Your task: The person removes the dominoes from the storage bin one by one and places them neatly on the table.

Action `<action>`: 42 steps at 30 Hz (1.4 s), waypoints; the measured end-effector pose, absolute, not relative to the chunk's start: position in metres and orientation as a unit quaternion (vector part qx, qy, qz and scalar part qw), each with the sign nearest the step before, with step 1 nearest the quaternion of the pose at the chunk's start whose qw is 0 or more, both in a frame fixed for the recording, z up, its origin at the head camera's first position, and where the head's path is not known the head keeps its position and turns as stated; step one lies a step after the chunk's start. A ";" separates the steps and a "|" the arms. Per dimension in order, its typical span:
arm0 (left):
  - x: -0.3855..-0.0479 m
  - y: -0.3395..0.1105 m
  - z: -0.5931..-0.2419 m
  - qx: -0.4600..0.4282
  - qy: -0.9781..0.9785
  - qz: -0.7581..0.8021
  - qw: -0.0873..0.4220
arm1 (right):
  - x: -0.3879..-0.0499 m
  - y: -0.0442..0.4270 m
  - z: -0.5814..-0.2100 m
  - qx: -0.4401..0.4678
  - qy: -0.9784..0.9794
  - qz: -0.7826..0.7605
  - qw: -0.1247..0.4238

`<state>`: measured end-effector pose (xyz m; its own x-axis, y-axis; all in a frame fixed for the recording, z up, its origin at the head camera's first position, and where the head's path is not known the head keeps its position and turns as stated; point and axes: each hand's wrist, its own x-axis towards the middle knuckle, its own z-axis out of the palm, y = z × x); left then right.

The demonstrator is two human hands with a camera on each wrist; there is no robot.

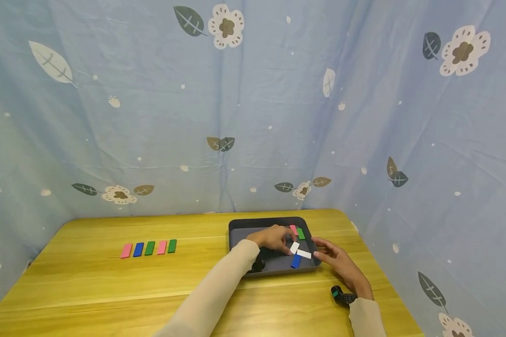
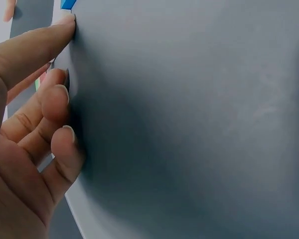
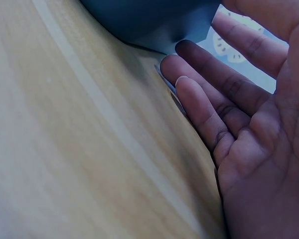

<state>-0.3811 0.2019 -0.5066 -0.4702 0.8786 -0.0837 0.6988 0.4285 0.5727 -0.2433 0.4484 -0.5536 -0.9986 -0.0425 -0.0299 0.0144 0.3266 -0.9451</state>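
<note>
My left hand (image 1: 274, 238) reaches into a dark grey tray (image 1: 274, 272), its thumb and fingers bent around a small white tile (image 1: 294, 247). In the left wrist view the fingertips of my left hand (image 2: 30, 129) are low over the tray floor (image 2: 189, 119). A second white tile (image 1: 304, 254) and a blue tile (image 1: 296, 261) lie just beside it. Farther back in the tray are a pink tile (image 1: 293, 230) and a green tile (image 1: 301, 233). My right hand (image 1: 339, 262) is at the tray's right wall, fingers loosely extended and holding no tile.
On the left of the wooden table (image 1: 109, 290) stretches a spaced row of tiles: pink (image 1: 126, 251), blue (image 1: 138, 249), green (image 1: 149, 248), pink (image 1: 162, 247) and green (image 1: 172, 246). A patterned blue curtain (image 1: 160, 112) hangs behind the table and along its right side.
</note>
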 end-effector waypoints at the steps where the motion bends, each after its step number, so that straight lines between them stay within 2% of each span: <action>1: -0.381 0.201 -0.507 0.479 0.824 0.238 0.188 | -0.243 0.448 -0.553 -0.008 0.814 -0.580 0.024; 14: -0.382 0.183 -0.492 0.471 0.823 0.276 0.157 | -0.244 0.447 -0.553 0.002 0.816 -0.577 0.025; 22: -0.383 0.166 -0.487 0.468 0.818 0.294 0.159 | -0.245 0.447 -0.554 0.005 0.818 -0.575 0.031; 42: -0.384 0.100 -0.455 0.488 0.804 0.315 0.126 | -0.246 0.449 -0.552 -0.003 0.830 -0.556 0.043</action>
<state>-0.3841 0.1004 -0.4548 -0.4924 0.8640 0.1050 0.7052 0.3253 0.6300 -0.2464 0.4490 -0.5524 -0.9962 -0.0538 -0.0680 0.0425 0.3811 -0.9236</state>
